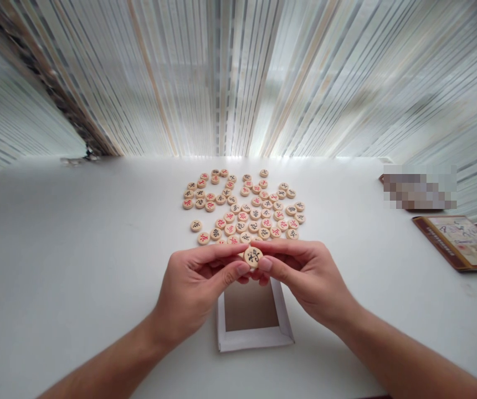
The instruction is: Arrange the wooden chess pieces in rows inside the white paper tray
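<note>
From the head camera, the left hand [192,291] and the right hand [308,277] meet near the middle of the frame. A round wooden xiangqi piece [253,257] stands between them, its black-inked character turned toward the camera. The grip is closed from both sides: each thumb and forefinger pinch the piece's rim, the left hand's from about 9 o'clock and the right hand's from about 3 o'clock. As a disc, the piece has no long axis, and neither hand is clearly nearer; it sits about midway between the two.

Below the hands, at 6 o'clock, a shallow white cardboard tray [255,339] with a brown floor lies on the desk [55,249], its far edge hidden under the hands. At 12 o'clock, just beyond the fingers, a loose crowd of matching pieces [242,208] spreads across the white top, with red and black characters facing up. Farther out, at about 3 o'clock, an illustrated brown-edged box [460,243] lies near the desk's right side, and at about 2 o'clock an object [419,188] is pixelated beyond telling. Striped curtains [221,72] hang beyond the desk.
</note>
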Demonstrator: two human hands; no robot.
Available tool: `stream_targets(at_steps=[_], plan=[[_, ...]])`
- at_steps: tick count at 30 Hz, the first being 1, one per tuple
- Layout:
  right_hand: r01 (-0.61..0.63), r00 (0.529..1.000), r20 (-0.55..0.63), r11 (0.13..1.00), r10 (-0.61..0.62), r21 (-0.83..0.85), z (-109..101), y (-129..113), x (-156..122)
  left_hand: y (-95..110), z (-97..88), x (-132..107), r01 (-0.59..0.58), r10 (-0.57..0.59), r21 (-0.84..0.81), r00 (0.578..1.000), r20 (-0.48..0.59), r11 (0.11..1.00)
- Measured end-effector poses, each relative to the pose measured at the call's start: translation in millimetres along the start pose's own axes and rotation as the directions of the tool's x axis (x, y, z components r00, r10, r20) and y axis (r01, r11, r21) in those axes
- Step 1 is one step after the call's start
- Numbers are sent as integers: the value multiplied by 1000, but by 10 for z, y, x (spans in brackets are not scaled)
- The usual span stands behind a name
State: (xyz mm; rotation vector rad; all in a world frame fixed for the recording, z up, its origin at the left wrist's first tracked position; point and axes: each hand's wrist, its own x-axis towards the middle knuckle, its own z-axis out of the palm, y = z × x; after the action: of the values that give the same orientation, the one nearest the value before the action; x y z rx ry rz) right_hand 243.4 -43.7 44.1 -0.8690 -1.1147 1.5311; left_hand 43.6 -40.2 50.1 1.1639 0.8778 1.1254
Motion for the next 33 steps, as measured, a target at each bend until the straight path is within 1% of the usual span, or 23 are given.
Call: stream_targets(at_steps=[6, 11, 15, 19, 22, 26, 33], plan=[[-31, 999, 21, 999, 30, 21, -59, 52, -9, 34, 6, 36, 51, -52, -31, 999, -6, 998], [-51, 999, 12, 998, 51, 48, -13, 0, -6, 62, 22, 38, 36, -34, -41, 998, 43, 999], [-32, 999, -16, 999, 33, 40, 24, -24, 4, 61, 23, 31, 40, -37, -68, 998, 47, 997], [24, 1000, -2, 999, -24, 39, 41, -23, 3, 37, 11, 26, 36, -35, -26, 999, 33, 999], [56, 998, 4, 998, -56, 30, 44, -18, -2, 23, 3, 29, 30, -30, -10, 999, 46, 999], [59, 998, 3, 998, -59, 0, 38, -12, -3, 17, 3, 28, 20, -22, 20, 997, 68, 1000], [51, 999, 18, 999, -51, 11, 43, -17, 8, 1, -1, 27, -8, 7, 15, 999, 46, 1000]])
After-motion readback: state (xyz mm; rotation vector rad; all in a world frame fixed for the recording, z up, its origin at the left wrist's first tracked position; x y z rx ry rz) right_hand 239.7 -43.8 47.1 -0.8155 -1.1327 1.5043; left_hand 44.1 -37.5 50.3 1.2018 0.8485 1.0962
